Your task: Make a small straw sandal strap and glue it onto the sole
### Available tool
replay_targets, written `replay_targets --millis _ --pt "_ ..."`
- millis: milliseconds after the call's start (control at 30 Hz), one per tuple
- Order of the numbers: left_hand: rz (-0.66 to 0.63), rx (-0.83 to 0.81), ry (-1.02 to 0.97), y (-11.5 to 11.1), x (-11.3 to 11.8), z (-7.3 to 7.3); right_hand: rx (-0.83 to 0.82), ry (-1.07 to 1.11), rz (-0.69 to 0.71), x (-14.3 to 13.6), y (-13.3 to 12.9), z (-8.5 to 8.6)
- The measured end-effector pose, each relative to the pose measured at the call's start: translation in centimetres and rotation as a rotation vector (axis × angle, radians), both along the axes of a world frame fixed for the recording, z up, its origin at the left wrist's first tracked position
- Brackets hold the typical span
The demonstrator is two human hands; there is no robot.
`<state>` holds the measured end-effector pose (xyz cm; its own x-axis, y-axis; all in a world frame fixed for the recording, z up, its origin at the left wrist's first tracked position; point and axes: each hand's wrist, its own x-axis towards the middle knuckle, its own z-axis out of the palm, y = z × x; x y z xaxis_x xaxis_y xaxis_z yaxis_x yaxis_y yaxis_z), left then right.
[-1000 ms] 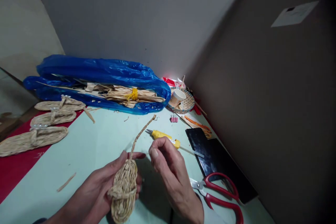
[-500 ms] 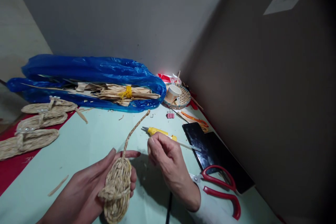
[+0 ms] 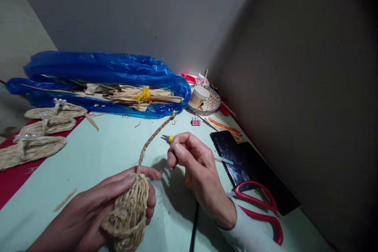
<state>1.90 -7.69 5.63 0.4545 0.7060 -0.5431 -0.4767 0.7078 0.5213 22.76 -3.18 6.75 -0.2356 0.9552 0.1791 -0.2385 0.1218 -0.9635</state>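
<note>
My left hand (image 3: 88, 204) grips a small woven straw slipper (image 3: 130, 212), toe upward, its thumb laid along the edge. From the slipper's upper end a thin braided straw cord (image 3: 150, 141) sticks up and leans right. To the right, my right hand (image 3: 196, 169) is held with its fingers curled in and the thumb against them. What they pinch, if anything, is too small or hidden to make out. Behind that hand lies a yellow glue gun (image 3: 171, 139), mostly covered, with its dark tip and clear glue stick (image 3: 226, 160) showing.
Straw slippers (image 3: 44, 149) lie at the left. A blue plastic bag (image 3: 97, 63) holds a tied straw bundle (image 3: 126, 96). At the back stand a basket (image 3: 214, 102) and cup (image 3: 199, 96), near a pink binder clip (image 3: 195, 122). Right: black phone (image 3: 226, 153), red-handled scissors (image 3: 276, 224).
My left hand's thumb has come down onto the slipper near the base of the cord. My right hand has turned, knuckles raised, and covers more of the glue gun. The view has shifted slightly.
</note>
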Motion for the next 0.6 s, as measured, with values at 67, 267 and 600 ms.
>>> replay_targets --millis 67,267,600 --pt "-0.02 -0.006 0.065 -0.2 0.7 0.7 0.0 0.009 -0.018 0.1 0.2 -0.3" --pt "-0.082 0.045 0.196 -0.8 1.9 1.4 0.034 -0.124 -0.047 -0.1 -0.1 0.0" --pt "-0.101 0.168 0.317 -1.0 1.6 0.0 0.113 -0.151 0.005 -0.8 -1.1 1.6"
